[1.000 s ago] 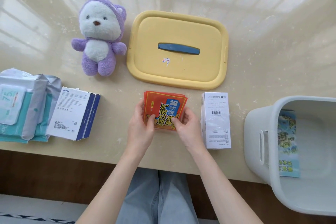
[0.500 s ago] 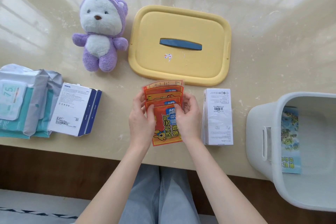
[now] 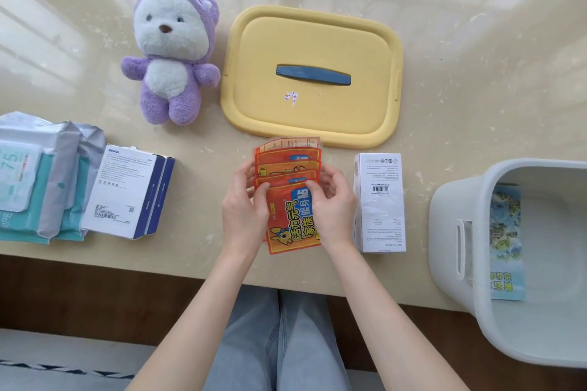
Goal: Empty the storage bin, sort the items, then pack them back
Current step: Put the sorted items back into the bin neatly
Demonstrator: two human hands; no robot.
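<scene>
Both hands are closed on a fanned stack of orange sachets [image 3: 290,197]: the left hand [image 3: 244,209] pins the stack's left edge with its thumb on top, and the right hand [image 3: 333,206] pinches the right side, thumb pressed on the front sachet's blue label. The sachets are spread in overlapping steps, held just above the table [image 3: 476,73] near its front edge.

The risk I see is in that fan. The packets look thin and slick, and only thumb pressure holds them in order, so a loosened pinch could let the lower ones slide out toward the table edge and the person's lap.

Outward from the grip, a white box [image 3: 379,200] lies just beside the right hand, and the yellow lid [image 3: 311,111] sits just beyond the fan's top. Farther left are two blue-edged boxes [image 3: 127,190], wipe packs [image 3: 35,178] and a purple plush bear [image 3: 173,54]. The storage bin [image 3: 460,200], at the right, lies tipped on its side with a blue leaflet [image 3: 506,247] inside it, so emptying looks unfinished
</scene>
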